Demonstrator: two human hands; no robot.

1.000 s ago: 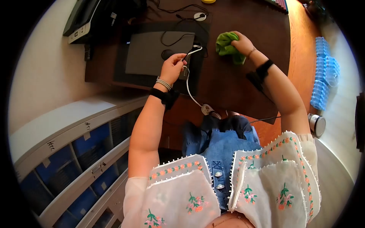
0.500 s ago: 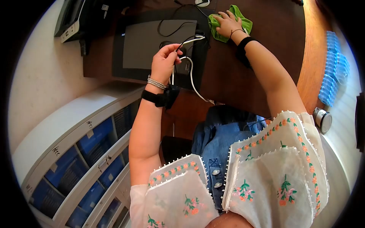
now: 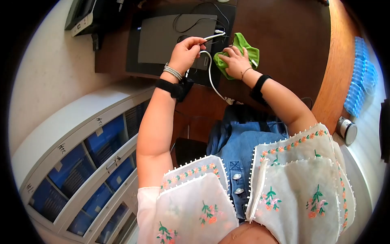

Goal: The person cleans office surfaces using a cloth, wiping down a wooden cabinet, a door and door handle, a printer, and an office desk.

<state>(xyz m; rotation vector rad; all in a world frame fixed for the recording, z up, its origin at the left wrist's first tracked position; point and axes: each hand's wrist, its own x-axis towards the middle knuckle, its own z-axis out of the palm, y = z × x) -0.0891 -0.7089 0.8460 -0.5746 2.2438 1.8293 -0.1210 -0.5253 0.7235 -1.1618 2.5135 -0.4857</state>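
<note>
My left hand (image 3: 186, 55) is closed in a pinch on cables over the front right of a dark graphics tablet (image 3: 168, 44). A white cable (image 3: 210, 75) loops out beside the fingers and runs down past the desk edge. A thin black cable (image 3: 195, 27) curls across the tablet's top. Right of the tablet, my right hand (image 3: 237, 63) presses on a green cloth (image 3: 250, 53), fingers bent over it on the dark brown desk (image 3: 284, 44). Part of the cloth is hidden under the palm.
A black printer (image 3: 91, 22) stands at the back left. Along the left is a white cabinet (image 3: 81, 118) with glass panels. Blue-tinted plastic bottles (image 3: 357, 77) and a round tin (image 3: 346, 130) are beyond the desk's right edge.
My right hand has drawn the green cloth toward me and leftward, close to the tablet's edge. My left hand still holds the cables, a little further right and up in view.
</note>
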